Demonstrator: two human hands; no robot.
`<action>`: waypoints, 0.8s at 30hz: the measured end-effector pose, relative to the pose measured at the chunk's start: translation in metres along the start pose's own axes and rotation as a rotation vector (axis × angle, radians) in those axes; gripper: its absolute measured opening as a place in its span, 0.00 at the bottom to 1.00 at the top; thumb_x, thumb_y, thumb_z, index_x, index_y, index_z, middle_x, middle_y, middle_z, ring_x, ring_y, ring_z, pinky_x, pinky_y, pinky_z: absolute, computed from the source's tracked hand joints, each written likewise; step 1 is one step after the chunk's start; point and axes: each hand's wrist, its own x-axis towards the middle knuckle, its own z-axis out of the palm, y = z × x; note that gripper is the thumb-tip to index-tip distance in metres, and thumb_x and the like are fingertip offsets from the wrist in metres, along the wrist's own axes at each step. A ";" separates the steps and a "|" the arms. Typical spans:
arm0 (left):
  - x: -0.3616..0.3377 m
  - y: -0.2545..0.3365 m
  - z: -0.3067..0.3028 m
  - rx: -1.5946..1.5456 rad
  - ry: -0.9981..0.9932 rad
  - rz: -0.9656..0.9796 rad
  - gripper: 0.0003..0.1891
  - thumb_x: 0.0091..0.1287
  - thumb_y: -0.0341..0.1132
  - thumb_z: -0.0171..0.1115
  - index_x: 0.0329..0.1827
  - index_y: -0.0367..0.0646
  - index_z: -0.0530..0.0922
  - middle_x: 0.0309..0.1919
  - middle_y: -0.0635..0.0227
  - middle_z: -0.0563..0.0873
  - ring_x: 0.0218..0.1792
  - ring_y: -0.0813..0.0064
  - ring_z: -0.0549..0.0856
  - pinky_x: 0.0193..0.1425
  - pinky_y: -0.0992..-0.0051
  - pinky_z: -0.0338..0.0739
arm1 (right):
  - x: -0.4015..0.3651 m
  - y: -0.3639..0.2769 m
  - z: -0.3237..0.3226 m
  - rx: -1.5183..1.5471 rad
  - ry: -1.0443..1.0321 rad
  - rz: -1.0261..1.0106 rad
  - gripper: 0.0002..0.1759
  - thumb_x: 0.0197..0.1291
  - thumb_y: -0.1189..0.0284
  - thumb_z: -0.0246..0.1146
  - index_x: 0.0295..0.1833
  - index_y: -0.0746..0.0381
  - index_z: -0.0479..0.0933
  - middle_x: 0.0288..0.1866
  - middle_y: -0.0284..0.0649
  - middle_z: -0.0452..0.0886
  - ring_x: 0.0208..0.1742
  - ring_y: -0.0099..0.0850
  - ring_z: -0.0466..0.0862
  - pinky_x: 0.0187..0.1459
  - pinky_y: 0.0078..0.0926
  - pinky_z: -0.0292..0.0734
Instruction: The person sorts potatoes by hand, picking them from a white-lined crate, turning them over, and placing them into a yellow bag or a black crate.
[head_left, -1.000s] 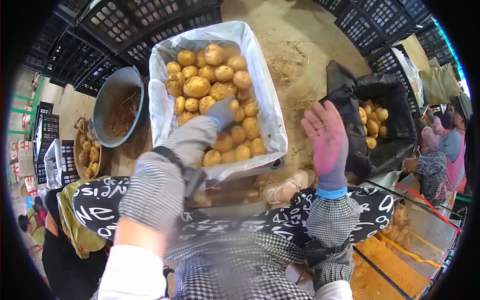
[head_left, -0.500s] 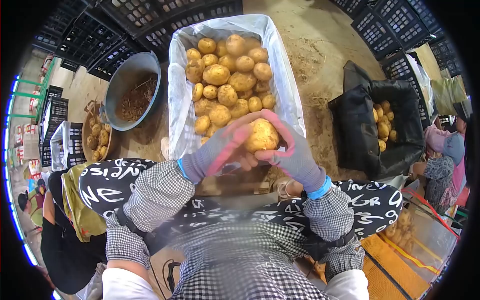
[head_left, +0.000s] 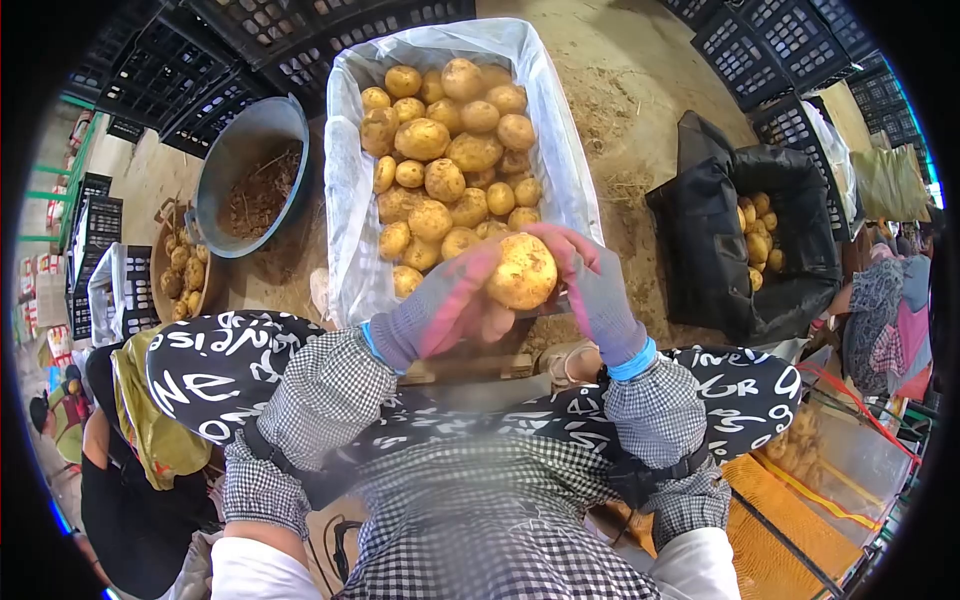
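Observation:
Between my two gloved hands is a large, round, yellow potato (head_left: 522,272) with brown specks of dirt. My left hand (head_left: 445,305), in a grey and pink glove, is closed against its left side and underside. From the right, my right hand (head_left: 597,285) curls its fingers over the potato's upper right side. Both hands are above the near end of a crate lined with white sheeting (head_left: 345,200). Inside that crate lies a heap of potatoes (head_left: 440,180), several of them partly hidden behind my hands.
Left of the crate stand a blue-grey tub (head_left: 205,190) with soil and debris and a basket of potatoes (head_left: 182,275). A black-lined crate (head_left: 690,240) with potatoes sits at right. Black plastic crates (head_left: 300,50) are stacked behind. Another person (head_left: 885,320) is at far right.
The potato has turned in my hands and shows more of its face. My right fingers have shifted to its right side. The whole view has moved slightly.

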 end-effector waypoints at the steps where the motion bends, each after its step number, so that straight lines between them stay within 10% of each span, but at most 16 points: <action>1: 0.000 -0.004 -0.003 -0.019 0.033 -0.004 0.28 0.79 0.56 0.47 0.71 0.45 0.66 0.53 0.68 0.81 0.44 0.78 0.82 0.41 0.79 0.78 | 0.002 -0.001 0.004 0.027 0.015 -0.016 0.33 0.71 0.49 0.60 0.67 0.66 0.74 0.56 0.40 0.82 0.45 0.23 0.84 0.49 0.21 0.82; 5: 0.003 -0.015 -0.010 -0.102 0.141 -0.045 0.27 0.78 0.56 0.51 0.69 0.45 0.68 0.51 0.68 0.84 0.41 0.75 0.85 0.42 0.76 0.81 | -0.010 -0.001 0.025 -0.617 0.139 -0.151 0.21 0.72 0.65 0.58 0.64 0.66 0.75 0.55 0.46 0.85 0.57 0.36 0.84 0.57 0.30 0.78; 11: 0.003 -0.024 -0.013 -0.186 0.154 -0.109 0.25 0.76 0.56 0.54 0.64 0.46 0.73 0.49 0.68 0.85 0.39 0.76 0.86 0.40 0.75 0.82 | -0.008 0.014 0.006 -0.300 0.106 -0.045 0.24 0.69 0.64 0.62 0.66 0.64 0.73 0.56 0.51 0.83 0.56 0.43 0.84 0.57 0.33 0.78; 20: 0.001 -0.025 -0.014 -0.271 0.120 -0.141 0.24 0.76 0.57 0.54 0.63 0.48 0.75 0.49 0.70 0.86 0.44 0.75 0.85 0.46 0.73 0.81 | -0.007 0.011 0.008 -0.682 0.174 -0.200 0.25 0.78 0.57 0.51 0.66 0.66 0.71 0.53 0.50 0.82 0.54 0.34 0.83 0.56 0.28 0.76; 24: 0.007 -0.031 -0.020 -0.424 0.027 -0.050 0.27 0.77 0.57 0.50 0.68 0.48 0.71 0.54 0.67 0.84 0.51 0.71 0.84 0.56 0.68 0.80 | -0.004 0.007 0.026 -0.654 0.277 -0.491 0.22 0.77 0.59 0.51 0.62 0.65 0.76 0.51 0.48 0.84 0.54 0.40 0.84 0.60 0.35 0.75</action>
